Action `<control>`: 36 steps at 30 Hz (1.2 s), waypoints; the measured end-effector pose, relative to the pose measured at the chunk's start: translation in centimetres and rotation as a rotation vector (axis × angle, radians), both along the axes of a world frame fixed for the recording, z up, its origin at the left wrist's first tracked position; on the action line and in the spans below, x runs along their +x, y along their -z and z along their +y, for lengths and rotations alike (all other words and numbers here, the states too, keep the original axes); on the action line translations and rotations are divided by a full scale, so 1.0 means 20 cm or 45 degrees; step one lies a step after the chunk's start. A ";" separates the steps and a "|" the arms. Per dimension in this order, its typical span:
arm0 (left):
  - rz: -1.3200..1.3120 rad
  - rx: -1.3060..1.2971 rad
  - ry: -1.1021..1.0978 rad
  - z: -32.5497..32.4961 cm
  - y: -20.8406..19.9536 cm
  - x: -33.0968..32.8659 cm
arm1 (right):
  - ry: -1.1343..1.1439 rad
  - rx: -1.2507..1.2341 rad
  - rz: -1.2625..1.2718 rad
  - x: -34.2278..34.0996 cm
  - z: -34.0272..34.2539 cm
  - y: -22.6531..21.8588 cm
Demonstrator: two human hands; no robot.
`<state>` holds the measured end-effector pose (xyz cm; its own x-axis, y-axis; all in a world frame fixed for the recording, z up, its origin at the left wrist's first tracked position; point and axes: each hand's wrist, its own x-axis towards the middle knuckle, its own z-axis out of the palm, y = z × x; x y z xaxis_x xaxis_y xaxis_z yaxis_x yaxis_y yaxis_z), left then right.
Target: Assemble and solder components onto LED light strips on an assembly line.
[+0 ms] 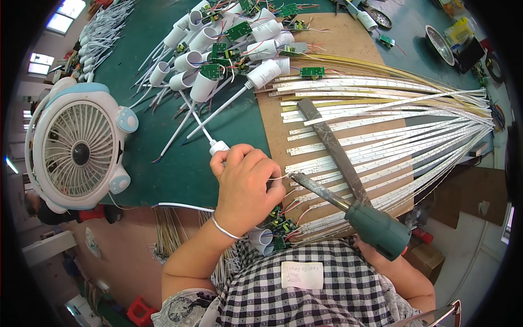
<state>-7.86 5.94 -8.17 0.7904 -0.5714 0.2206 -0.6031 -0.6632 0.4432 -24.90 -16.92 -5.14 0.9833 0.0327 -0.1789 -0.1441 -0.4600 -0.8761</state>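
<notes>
My left hand point(245, 182), a bangle on its wrist, is closed around a white plastic tube housing point(219, 147), mostly hidden by the fingers. A thin pale wire point(278, 178) runs out from its fingertips toward the end of a white LED strip point(316, 165). The tip of a soldering iron point(376, 229) with a green handle meets that wire end. My right hand point(376, 253) grips the iron from below, its fingers largely hidden by the handle. A dark flat metal bar point(338, 155) lies across the fanned strips, close to the iron's shaft.
White tube housings with green circuit boards point(238, 31) pile up at the back. A white and blue fan point(80, 152) stands at left. The strips rest on a brown board point(348, 41); metal bowls point(439, 44) sit far right. More housings point(261, 238) lie against my apron.
</notes>
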 end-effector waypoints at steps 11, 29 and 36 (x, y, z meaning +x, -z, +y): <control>0.015 0.010 0.017 0.00 -0.01 0.00 | -0.146 -0.202 -0.288 0.05 -0.01 -0.01; 0.020 0.037 0.035 0.01 0.00 0.01 | 0.020 0.085 0.022 0.01 0.00 0.02; 0.022 0.040 0.044 0.01 0.00 0.02 | -0.070 -0.057 -0.146 0.06 0.00 0.00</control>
<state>-7.54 6.11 -8.15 0.7735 -0.6050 0.1886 -0.6184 -0.6556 0.4332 -23.77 -16.87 -5.11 0.9943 0.0819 -0.0680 -0.0176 -0.5033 -0.8640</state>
